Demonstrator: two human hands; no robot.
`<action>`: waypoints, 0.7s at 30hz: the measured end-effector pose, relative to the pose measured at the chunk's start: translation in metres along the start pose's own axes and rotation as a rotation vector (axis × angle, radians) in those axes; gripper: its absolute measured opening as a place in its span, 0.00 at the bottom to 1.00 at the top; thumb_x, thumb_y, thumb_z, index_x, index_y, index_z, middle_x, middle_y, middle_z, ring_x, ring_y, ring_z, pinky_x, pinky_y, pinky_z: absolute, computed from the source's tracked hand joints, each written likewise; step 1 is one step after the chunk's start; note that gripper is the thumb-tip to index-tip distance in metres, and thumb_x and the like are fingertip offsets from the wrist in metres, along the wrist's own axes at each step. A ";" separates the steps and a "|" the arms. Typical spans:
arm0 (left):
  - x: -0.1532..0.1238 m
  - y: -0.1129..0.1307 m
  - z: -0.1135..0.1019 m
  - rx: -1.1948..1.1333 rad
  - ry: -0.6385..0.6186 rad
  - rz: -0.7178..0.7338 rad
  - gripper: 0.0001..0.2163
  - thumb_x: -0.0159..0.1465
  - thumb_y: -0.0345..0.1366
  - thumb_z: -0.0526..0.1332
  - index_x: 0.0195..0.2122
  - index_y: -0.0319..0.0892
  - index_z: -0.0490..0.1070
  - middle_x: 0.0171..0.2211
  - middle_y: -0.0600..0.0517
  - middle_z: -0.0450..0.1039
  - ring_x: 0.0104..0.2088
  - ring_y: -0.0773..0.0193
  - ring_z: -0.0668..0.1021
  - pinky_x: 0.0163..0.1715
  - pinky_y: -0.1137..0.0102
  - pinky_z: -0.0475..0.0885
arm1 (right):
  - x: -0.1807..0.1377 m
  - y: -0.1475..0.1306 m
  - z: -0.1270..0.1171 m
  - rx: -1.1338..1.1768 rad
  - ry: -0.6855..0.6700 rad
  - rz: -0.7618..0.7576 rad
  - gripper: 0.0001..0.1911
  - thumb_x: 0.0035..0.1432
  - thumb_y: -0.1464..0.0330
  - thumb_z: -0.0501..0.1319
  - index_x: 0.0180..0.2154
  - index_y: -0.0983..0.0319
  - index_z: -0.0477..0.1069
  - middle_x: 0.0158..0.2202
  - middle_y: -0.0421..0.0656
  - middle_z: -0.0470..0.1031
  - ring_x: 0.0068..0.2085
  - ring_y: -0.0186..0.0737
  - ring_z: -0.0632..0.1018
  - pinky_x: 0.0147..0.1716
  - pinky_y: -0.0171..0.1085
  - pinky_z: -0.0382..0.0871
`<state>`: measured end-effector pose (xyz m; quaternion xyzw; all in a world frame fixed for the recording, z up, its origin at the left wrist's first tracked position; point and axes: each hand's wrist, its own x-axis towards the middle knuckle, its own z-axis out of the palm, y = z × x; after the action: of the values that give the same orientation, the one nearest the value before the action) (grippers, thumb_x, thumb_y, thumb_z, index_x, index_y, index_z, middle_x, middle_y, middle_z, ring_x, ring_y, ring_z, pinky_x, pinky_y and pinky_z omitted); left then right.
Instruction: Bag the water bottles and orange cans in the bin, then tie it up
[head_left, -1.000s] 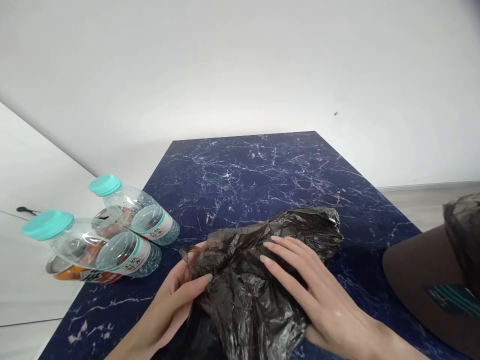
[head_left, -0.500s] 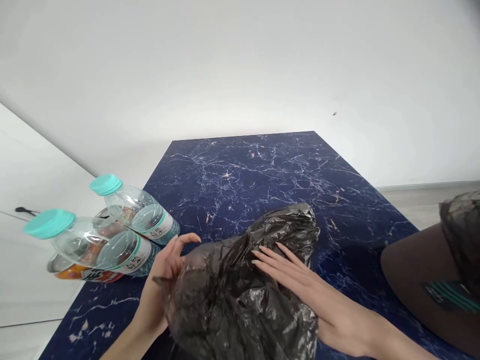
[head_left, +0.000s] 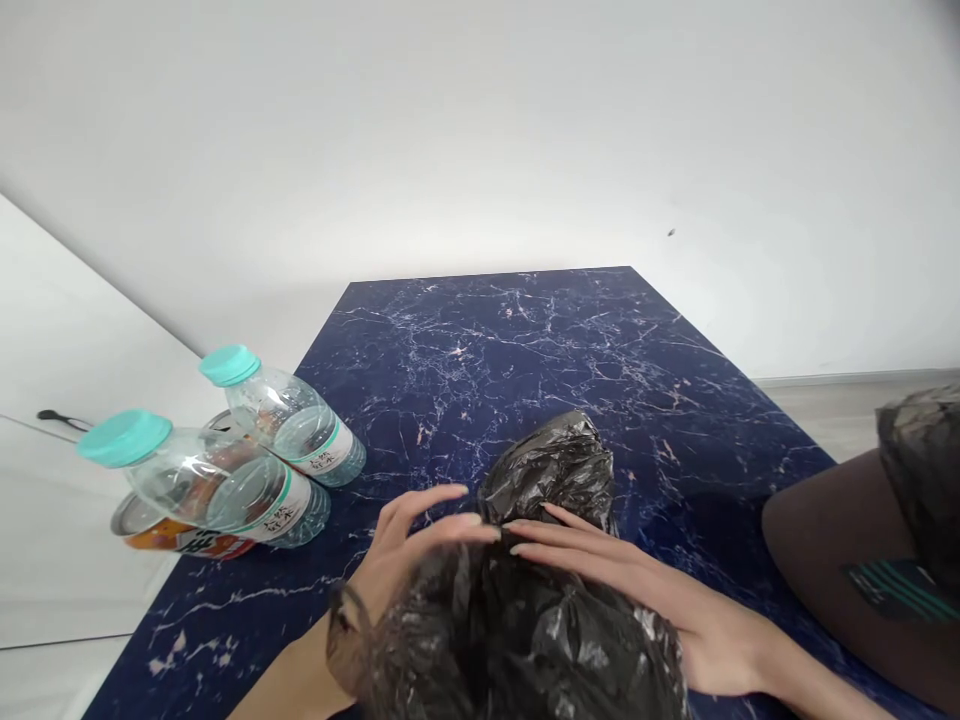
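A crumpled black plastic bag, thin and partly see-through, lies at the near edge of the blue table. On its left side is my left hand, fingers stretched out toward the middle and part of the palm behind the film. My right hand rests flat along the bag's right side, fingers extended. The fingertips of both hands almost meet over a narrowed part of the bag. Beyond them a bunched end of the bag sticks up. What the bag holds, if anything, cannot be made out.
Two clear bottles with turquoise caps, a nearer bottle and a farther bottle, stand at left. Cans, including an orange can, sit behind them. A brown bin with black bag film over its rim stands right. The marbled table meets a white wall.
My left hand has moved right and inward over the bag, toward the right fingertips. The bag is gathered narrower in the middle, and its near part bulges closer to me.
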<state>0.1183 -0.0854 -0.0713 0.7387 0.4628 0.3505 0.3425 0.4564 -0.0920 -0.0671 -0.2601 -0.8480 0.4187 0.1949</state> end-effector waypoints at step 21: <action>0.000 0.004 -0.011 0.300 -0.355 0.534 0.11 0.80 0.29 0.53 0.56 0.48 0.71 0.49 0.50 0.86 0.60 0.57 0.81 0.67 0.59 0.66 | 0.015 -0.034 0.014 -0.344 0.330 -0.389 0.17 0.80 0.58 0.57 0.53 0.60 0.80 0.46 0.45 0.79 0.49 0.41 0.77 0.55 0.42 0.74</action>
<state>0.1108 -0.0847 -0.0624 0.9252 0.2329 0.2218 0.2016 0.4276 -0.1094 -0.0457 -0.1864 -0.8972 0.1758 0.3597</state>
